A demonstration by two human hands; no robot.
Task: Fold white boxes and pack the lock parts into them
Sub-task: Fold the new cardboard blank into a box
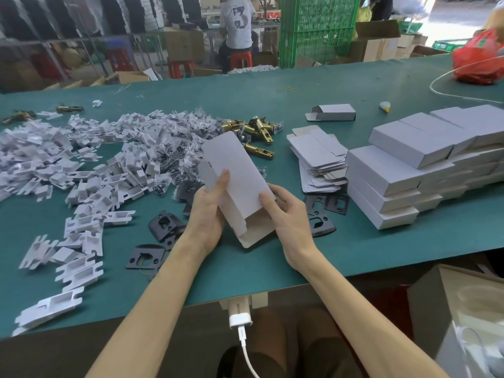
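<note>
A white cardboard box (236, 173), partly opened with its near end flaps loose, is held above the green table (354, 249) between both hands. My left hand (204, 211) grips its left side, thumb on top. My right hand (286, 214) holds its right edge. Brass latch bolts (257, 132) lie just beyond the box. Black strike plates (146, 256) lie under and around my hands. A stack of flat unfolded boxes (317, 156) sits to the right.
Closed white boxes (409, 170) are stacked at the right. A big heap of white plastic inserts (76, 165) and bagged screws (174, 137) covers the left. One folded box (332, 112) lies farther back. A red bag (480, 58) sits far right; a person works beyond the table.
</note>
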